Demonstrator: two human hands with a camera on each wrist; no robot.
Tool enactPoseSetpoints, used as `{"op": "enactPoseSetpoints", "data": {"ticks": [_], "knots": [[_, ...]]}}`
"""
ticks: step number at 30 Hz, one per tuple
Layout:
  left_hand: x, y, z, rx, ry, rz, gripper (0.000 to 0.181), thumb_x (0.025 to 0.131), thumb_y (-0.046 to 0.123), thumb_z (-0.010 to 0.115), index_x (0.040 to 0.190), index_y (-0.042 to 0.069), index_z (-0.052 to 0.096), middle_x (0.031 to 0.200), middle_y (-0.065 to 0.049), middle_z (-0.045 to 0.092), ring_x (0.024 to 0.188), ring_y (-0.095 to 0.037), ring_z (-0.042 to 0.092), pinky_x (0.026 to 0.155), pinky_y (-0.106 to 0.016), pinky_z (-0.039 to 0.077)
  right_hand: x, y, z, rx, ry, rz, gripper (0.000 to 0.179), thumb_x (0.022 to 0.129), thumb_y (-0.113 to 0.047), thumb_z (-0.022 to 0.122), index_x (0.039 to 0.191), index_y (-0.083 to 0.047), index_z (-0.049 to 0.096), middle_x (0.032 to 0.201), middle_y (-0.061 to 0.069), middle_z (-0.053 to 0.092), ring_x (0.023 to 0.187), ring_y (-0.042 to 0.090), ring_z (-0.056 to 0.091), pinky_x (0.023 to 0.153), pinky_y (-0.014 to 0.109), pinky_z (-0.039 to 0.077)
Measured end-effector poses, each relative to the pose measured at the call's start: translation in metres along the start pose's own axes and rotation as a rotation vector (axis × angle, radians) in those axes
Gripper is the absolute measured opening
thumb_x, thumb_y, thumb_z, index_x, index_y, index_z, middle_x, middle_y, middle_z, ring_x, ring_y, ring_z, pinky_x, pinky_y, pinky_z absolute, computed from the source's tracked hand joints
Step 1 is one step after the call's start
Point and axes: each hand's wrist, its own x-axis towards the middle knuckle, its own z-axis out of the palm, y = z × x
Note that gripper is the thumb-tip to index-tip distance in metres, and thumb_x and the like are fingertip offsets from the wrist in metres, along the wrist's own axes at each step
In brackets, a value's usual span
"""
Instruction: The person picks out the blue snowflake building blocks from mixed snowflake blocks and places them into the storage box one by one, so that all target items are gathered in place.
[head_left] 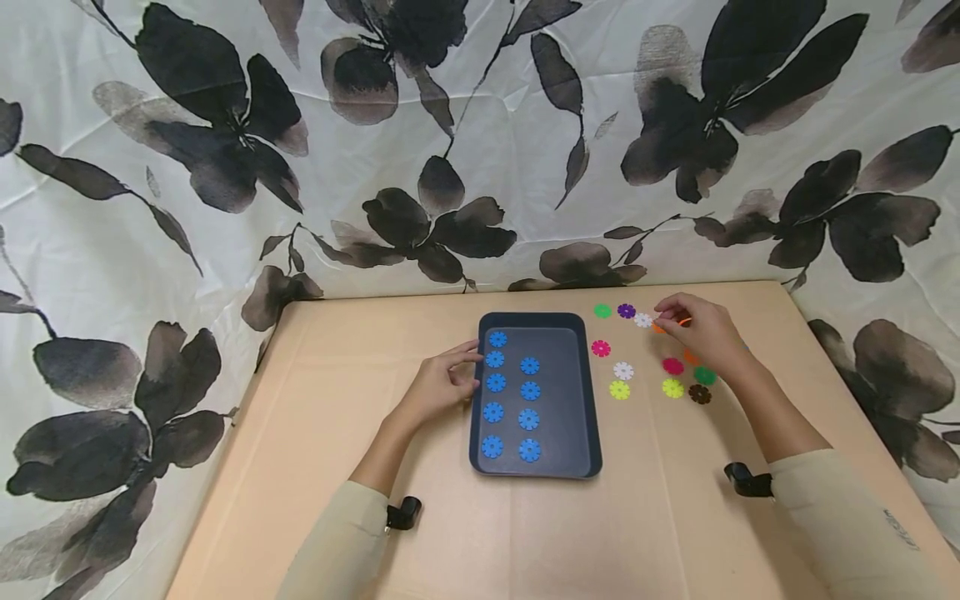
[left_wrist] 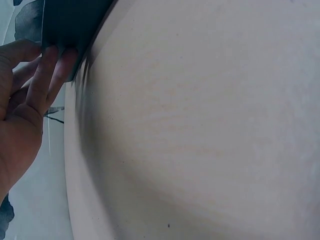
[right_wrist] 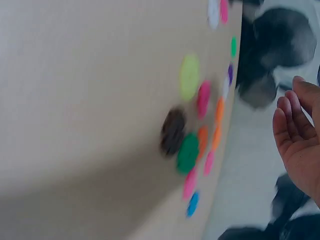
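A dark grey tray lies on the table with several blue notched plastic discs in two columns, the left column reaching farther up. Against the tray's left side rest the fingers of my left hand; in the left wrist view, the fingertips of the left hand touch the tray wall. Over the loose discs hovers my right hand, its thumb and fingertips close together. The right wrist view shows the right hand above the table with no disc visible in its fingers.
Right of the tray lie loose discs: green, purple, white, pink, yellow, brown and orange. A blue disc lies beyond them. Floral cloth hangs behind the table.
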Motion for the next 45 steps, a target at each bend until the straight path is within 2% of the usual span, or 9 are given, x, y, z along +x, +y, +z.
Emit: {"op": "enactPoseSetpoints", "data": {"ticks": [3,6,10,12,14,17,25,38,45], "knots": [[0.0,0.0,-0.001,-0.001,0.001,-0.001,0.043,0.087,0.0,0.075,0.13,0.001,0.069,0.157,-0.004,0.052,0.067,-0.008,0.07,0.062,-0.019,0.056,-0.005,0.019,-0.009,-0.001,0.023,0.056,0.029,0.099,-0.017,0.07,0.123,0.0,0.065,0.11,0.018,0.069,0.104,0.036,0.063,0.07,0.004,0.041],[0.0,0.0,-0.001,0.0,0.001,-0.001,0.043,0.087,0.0,0.076,0.13,0.001,0.069,0.157,-0.004,0.052,0.068,-0.008,0.07,0.063,-0.019,0.056,-0.008,0.037,-0.017,-0.01,0.045,0.107,0.034,0.1,-0.02,0.068,0.127,0.001,0.062,0.115,0.022,0.067,0.108,0.039,0.06,0.072,0.009,0.043],[0.0,0.0,-0.002,-0.005,-0.003,0.0,0.043,0.087,0.0,0.075,0.13,0.001,0.069,0.157,-0.005,0.052,0.067,-0.008,0.07,0.063,-0.019,0.056,-0.013,0.06,-0.026,-0.043,0.054,0.156,0.041,0.104,-0.027,0.063,0.132,0.002,0.059,0.124,0.028,0.063,0.116,0.046,0.055,0.087,0.043,0.055],[0.0,0.0,-0.002,-0.005,-0.005,0.0,0.043,0.088,0.0,0.076,0.13,0.001,0.069,0.157,-0.005,0.052,0.066,-0.008,0.069,0.062,-0.018,0.055,-0.016,0.069,-0.03,-0.052,0.04,0.195,0.045,0.106,-0.03,0.059,0.135,0.003,0.056,0.13,0.031,0.058,0.121,0.05,0.051,0.094,0.06,0.051],[0.001,0.0,-0.002,-0.008,-0.008,-0.001,0.043,0.088,0.0,0.076,0.13,0.001,0.069,0.157,-0.005,0.052,0.064,-0.009,0.068,0.061,-0.018,0.055,-0.019,0.078,-0.033,-0.056,0.021,0.237,0.05,0.107,-0.034,0.056,0.138,0.004,0.054,0.134,0.034,0.054,0.124,0.053,0.047,0.099,0.067,0.047],[0.001,-0.001,-0.002,-0.007,-0.009,0.0,0.044,0.088,0.0,0.076,0.131,0.001,0.069,0.158,-0.005,0.051,0.063,-0.009,0.067,0.061,-0.019,0.054,-0.023,0.093,-0.034,-0.069,-0.014,0.281,0.054,0.107,-0.036,0.055,0.139,0.006,0.051,0.134,0.036,0.052,0.123,0.054,0.047,0.1,0.066,0.047],[0.0,0.0,-0.003,-0.003,-0.014,-0.005,0.044,0.088,0.001,0.075,0.131,0.001,0.068,0.158,-0.004,0.051,0.064,-0.008,0.068,0.061,-0.019,0.055,-0.031,0.118,-0.03,-0.116,-0.047,0.292,0.054,0.105,-0.033,0.059,0.137,0.01,0.051,0.126,0.038,0.057,0.114,0.053,0.053,0.098,0.064,0.05],[0.001,-0.001,-0.003,-0.021,-0.018,0.002,0.048,0.088,0.0,0.075,0.135,0.0,0.066,0.159,-0.004,0.05,0.066,-0.012,0.069,0.06,-0.019,0.054,-0.031,0.118,-0.025,-0.138,-0.044,0.344,0.052,0.104,-0.03,0.062,0.13,0.013,0.05,0.121,0.037,0.053,0.108,0.052,0.05,0.096,0.064,0.051],[0.002,0.0,-0.002,-0.011,-0.022,-0.004,0.048,0.089,0.001,0.075,0.136,0.001,0.065,0.159,-0.003,0.05,0.067,-0.012,0.07,0.062,-0.019,0.055,-0.031,0.117,-0.027,-0.122,-0.032,0.347,0.049,0.102,-0.028,0.066,0.123,0.013,0.048,0.111,0.033,0.054,0.098,0.046,0.052,0.08,0.05,0.057]]}}
